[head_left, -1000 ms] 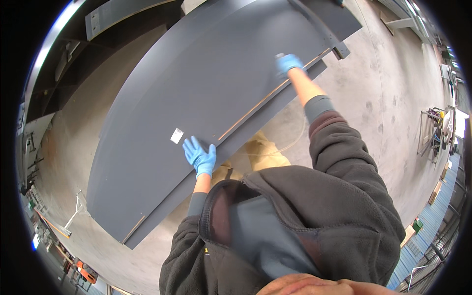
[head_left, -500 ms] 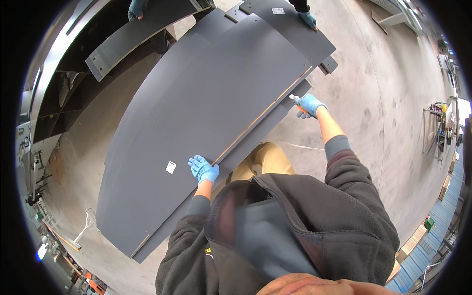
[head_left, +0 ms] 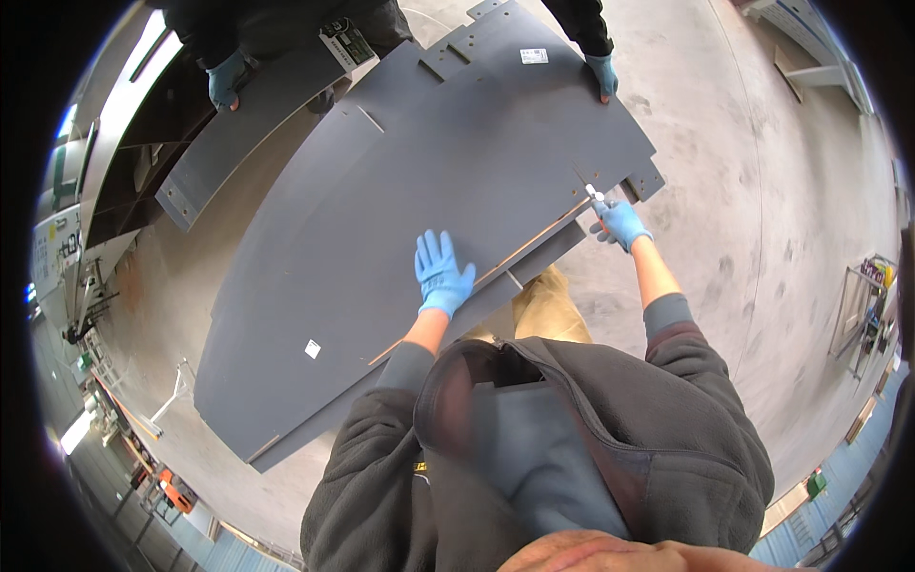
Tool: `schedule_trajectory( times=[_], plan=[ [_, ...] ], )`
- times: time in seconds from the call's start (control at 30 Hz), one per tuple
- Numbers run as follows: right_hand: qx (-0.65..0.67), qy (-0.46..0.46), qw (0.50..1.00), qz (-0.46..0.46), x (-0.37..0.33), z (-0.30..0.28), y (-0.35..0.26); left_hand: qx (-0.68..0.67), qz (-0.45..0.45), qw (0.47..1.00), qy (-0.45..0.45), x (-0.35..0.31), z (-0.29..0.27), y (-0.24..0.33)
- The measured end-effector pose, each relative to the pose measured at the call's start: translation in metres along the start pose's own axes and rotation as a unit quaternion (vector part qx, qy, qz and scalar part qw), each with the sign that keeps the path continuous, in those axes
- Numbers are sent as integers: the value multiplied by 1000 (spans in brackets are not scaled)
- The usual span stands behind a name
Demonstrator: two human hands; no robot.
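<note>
While left hand (head_left: 443,276) lies flat on grey curved panel (head_left: 372,224), fingers spread wide and holding nothing, probably steadying it, right hand (head_left: 621,227) wraps grip around small pale-tipped tool (head_left: 595,193) at panel's near edge, seemingly for control. Co-worker's gloved hand (head_left: 602,78) touches panel's far-right edge. Lower board (head_left: 555,246) juts from beneath panel; support underneath hidden. Concrete floor (head_left: 729,257) surrounds panel; metal rack (head_left: 863,303) stands well right of it.
</note>
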State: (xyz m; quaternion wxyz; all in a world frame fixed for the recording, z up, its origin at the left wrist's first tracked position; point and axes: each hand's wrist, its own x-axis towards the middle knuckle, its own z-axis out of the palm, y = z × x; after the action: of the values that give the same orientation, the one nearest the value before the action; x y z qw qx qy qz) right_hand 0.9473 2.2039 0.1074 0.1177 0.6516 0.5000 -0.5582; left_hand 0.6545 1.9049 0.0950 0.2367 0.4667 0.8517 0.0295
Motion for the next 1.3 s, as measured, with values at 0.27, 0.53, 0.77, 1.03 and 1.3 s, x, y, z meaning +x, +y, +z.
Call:
schedule_trajectory(
  times=[0.27, 0.53, 0.77, 1.03, 1.3],
  plan=[
    [226, -125, 965, 42, 24, -10, 55, 13, -56, 990, 132, 229, -60, 10],
    [400, -32, 916, 21, 52, 51, 59, 39, -62, 996, -49, 395, -91, -18],
    [515, 20, 857, 5, 39, 76, 52, 61, -79, 990, -95, 414, -104, -19],
    [476, 52, 877, -33, -47, 43, 4, -70, -35, 996, 41, 372, -163, -13],
    [439, 49, 895, -65, -131, 8, -18, -125, -74, 985, 92, 334, -227, 14]
  ],
)
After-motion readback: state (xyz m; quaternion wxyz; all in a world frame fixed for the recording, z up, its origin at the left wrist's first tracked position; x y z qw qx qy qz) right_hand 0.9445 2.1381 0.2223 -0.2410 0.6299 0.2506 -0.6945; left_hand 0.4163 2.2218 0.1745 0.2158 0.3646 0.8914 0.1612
